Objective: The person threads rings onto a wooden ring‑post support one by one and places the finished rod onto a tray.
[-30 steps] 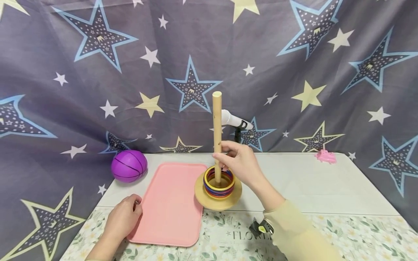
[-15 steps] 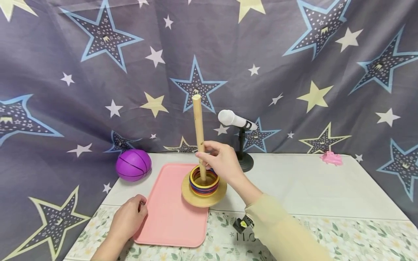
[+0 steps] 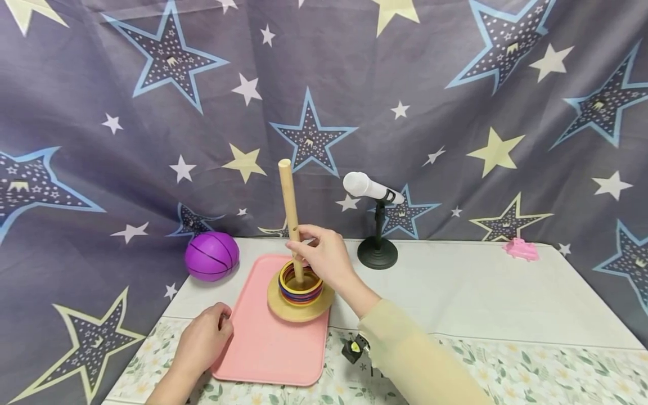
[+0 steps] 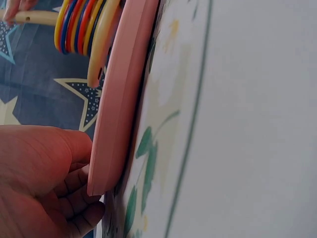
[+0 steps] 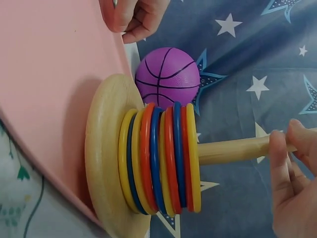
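A wooden ring stand (image 3: 301, 299) with a tall peg (image 3: 291, 208) carries a stack of several coloured rings (image 3: 300, 284) (image 5: 161, 158). My right hand (image 3: 318, 251) pinches the peg above the rings, and the round base (image 5: 106, 148) hangs partly over the right edge of the pink tray (image 3: 268, 343), slightly tilted. My left hand (image 3: 204, 340) grips the tray's near left edge (image 4: 111, 148), fingers curled under it. In the left wrist view the rings (image 4: 81, 25) show at the top.
A purple ball (image 3: 211, 256) lies left of the tray by the star-patterned backdrop. A white microphone on a black stand (image 3: 377, 225) is behind the ring stand. A small pink toy (image 3: 520, 249) sits far right. A floral cloth (image 3: 531, 365) covers the table's near part.
My right hand has carried the ring stand leftward, from the table beside the tray to over the tray's right edge. The left hand has stayed on the tray edge.
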`<action>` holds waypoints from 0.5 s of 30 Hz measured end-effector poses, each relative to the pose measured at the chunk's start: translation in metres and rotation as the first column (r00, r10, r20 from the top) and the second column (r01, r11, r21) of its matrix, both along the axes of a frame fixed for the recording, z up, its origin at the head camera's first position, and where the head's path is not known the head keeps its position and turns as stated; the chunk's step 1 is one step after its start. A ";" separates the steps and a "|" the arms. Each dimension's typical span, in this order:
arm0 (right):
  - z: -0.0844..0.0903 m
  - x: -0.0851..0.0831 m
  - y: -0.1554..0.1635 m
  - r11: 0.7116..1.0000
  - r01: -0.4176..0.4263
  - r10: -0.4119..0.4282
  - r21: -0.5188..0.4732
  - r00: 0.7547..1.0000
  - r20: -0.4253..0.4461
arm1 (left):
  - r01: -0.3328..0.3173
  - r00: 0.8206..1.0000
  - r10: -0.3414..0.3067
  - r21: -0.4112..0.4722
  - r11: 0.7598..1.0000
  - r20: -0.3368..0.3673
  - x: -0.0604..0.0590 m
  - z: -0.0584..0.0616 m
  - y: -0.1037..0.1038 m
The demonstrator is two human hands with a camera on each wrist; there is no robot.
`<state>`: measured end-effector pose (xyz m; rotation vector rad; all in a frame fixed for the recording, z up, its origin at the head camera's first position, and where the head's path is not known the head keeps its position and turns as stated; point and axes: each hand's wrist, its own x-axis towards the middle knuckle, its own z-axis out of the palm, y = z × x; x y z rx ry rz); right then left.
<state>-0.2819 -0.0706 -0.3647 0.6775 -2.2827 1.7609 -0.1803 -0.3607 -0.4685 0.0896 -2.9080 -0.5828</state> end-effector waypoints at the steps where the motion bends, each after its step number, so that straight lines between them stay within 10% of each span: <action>1: 0.000 0.000 -0.003 1.000 -0.001 0.001 0.005 1.000 -0.001 | -0.002 1.000 0.002 -0.002 1.000 0.004 0.000 0.000 0.000; 15: -0.009 -0.004 -0.026 0.999 -0.029 0.030 -0.018 0.999 0.028 | -0.003 1.000 0.003 0.003 1.000 0.002 0.006 0.007 0.004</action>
